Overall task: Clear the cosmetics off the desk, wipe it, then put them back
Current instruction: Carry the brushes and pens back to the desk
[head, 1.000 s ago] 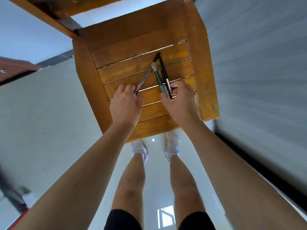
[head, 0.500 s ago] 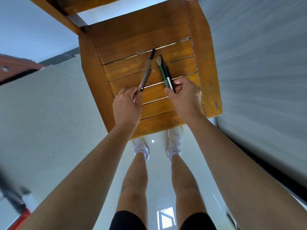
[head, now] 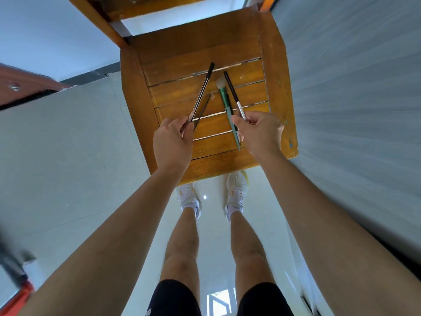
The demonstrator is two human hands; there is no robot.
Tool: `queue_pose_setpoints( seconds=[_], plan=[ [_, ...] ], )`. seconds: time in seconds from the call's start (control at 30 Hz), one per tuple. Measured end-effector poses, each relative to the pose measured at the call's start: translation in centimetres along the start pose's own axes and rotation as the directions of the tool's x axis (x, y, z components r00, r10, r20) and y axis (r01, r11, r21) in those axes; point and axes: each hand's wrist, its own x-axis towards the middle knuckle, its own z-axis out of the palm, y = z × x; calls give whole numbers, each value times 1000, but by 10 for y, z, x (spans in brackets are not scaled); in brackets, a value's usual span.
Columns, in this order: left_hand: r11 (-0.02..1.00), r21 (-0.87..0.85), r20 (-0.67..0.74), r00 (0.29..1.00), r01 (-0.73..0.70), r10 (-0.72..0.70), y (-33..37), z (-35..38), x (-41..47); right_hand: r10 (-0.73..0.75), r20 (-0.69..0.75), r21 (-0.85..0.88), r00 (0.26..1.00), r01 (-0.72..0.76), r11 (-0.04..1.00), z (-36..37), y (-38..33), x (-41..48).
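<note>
Head view: left hand (head: 173,142) pinches slim pencil (head: 202,90), right hand (head: 259,133) black brush (head: 232,91), both pointing away.

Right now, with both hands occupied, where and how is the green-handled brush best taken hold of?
Pinch the green-handled brush at mid-handle, coming from above with finger and thumb across it. It seems to lie flat on the slatted wooden top, soft bristles pointing away, thin tail beside the right hand, which pinches the black-handled brush.
</note>
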Motion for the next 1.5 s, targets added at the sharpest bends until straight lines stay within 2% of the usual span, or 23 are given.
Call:
queue_pose_setpoints(
  seconds=[0.2, 0.43, 0.53, 0.63, 0.73, 0.9, 1.1, 1.17, 1.27, 1.43, 1.5],
  plan=[
    [998, -13, -61, 996, 57, -57, 48, -62, -10, -69, -20, -21, 997, 68, 997, -57, -48, -28],
    [961, -243, -244, 950, 135, -195, 114, -206, -68, -335, 48, -9, 941, 336, 942, -137, -151, -104],
    [942, -307, -382, 890, 133, -250, 115, -272, -115, -442, 116, 42, 889, 440, 897, -145, -198, -143],
    [905, -399, -505, 788, 149, -353, 106, -336, -166, -539, 221, 113, 813, 528, 842, -139, -249, -192],
    [853, -496, -578, 672, 161, -462, 85, -390, -218, -640, 319, 157, 699, 627, 763, -126, -295, -250],
    [781, -606, -664, 448, 147, -599, 24, -457, -322, -806, 411, 100, 426, 858, 504, -88, -349, -368],
    [751, -639, -718, 222, 165, -660, -91, -510, -486, -867, 483, 370, 126, 868, 332, -6, -357, -562],
    [744, -644, -733, 136, 176, -667, -139, -524, -553, -849, 528, 399, 24, 876, 272, 36, -348, -631],
    [744, -624, -766, -3, 240, -642, -204, -544, -647, -814, 576, 457, -76, 855, 244, 97, -331, -729],
    [657, -686, -722, -178, 312, -669, -295, -564, -770, -686, 676, 503, -269, 849, 163, 182, -293, -861],
    [630, -711, -701, -235, 313, -674, -327, -570, -797, -644, 695, 497, -319, 861, 110, 210, -288, -897]
  ],
)
